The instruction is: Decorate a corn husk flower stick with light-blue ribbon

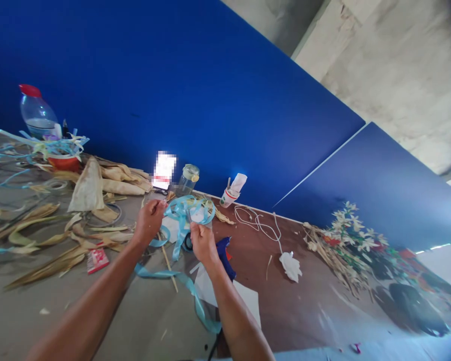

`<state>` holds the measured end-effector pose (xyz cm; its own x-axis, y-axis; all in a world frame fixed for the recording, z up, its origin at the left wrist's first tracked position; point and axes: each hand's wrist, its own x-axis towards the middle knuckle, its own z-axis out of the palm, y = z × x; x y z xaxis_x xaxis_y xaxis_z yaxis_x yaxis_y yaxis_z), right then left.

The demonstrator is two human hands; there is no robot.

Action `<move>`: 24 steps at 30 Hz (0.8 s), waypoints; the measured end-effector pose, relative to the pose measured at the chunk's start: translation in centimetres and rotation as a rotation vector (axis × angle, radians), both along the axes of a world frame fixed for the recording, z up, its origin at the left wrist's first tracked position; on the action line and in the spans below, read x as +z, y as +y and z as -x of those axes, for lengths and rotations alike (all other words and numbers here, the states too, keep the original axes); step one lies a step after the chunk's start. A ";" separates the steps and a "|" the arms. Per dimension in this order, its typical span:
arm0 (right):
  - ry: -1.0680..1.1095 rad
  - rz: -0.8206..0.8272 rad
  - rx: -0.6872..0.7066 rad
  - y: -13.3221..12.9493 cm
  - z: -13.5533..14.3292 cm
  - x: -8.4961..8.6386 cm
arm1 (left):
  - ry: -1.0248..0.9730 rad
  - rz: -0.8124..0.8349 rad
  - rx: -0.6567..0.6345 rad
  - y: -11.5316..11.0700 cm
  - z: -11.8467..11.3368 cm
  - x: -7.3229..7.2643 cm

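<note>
A tangle of light blue ribbon (pixel 180 213) lies and loops between my two hands at the middle of the table. My left hand (pixel 149 219) is closed at the ribbon's left side, fingers pinched together. On the right, my right hand (pixel 203 240) has its fingers closed on a piece of ribbon. One long strand (pixel 188 283) trails across the table and passes under my right forearm. Beside my right hand sits a dark roll (pixel 188 241), partly hidden. White paper (pixel 250 301) lies beneath and beside my right forearm.
Dried husks (pixel 52 250) cover the left, with a red packet (pixel 97 259) and a red pot (pixel 64 163). A jar (pixel 188 179), a bright screen (pixel 164 170) and a cup (pixel 229 196) stand by the blue partition. A white cable (pixel 263 228) and flowers (pixel 351 230) are right.
</note>
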<state>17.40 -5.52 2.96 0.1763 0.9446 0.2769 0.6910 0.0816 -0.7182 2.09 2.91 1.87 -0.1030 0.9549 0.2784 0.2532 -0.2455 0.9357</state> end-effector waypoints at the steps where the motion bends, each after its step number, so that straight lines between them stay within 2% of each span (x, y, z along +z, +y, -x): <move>1: -0.024 -0.009 0.017 -0.1 0.5 -0.2 | -0.002 -0.006 0.004 0.0 0.0 0.0; 4: -0.111 -0.115 0.100 -0.5 2.4 -1.0 | -0.031 -0.012 0.015 0.2 0.1 -0.1; 8: -0.026 -0.241 0.198 -0.7 4.1 -1.7 | -0.050 -0.013 0.021 0.5 0.0 -0.8; 13: 0.079 -0.250 0.168 -0.8 4.2 -2.9 | -0.051 0.012 -0.024 0.6 -0.7 -0.9; 19: -0.126 -0.363 0.155 -1.4 4.4 -4.2 | 0.068 0.002 -0.051 0.6 -1.4 -0.1; 22: -0.167 -0.422 0.157 -1.6 4.7 -4.3 | 0.155 0.003 -0.072 1.1 -0.3 0.5; 24: -0.177 -0.439 0.170 -1.8 4.8 -4.4 | 0.281 0.020 0.004 1.7 1.4 0.9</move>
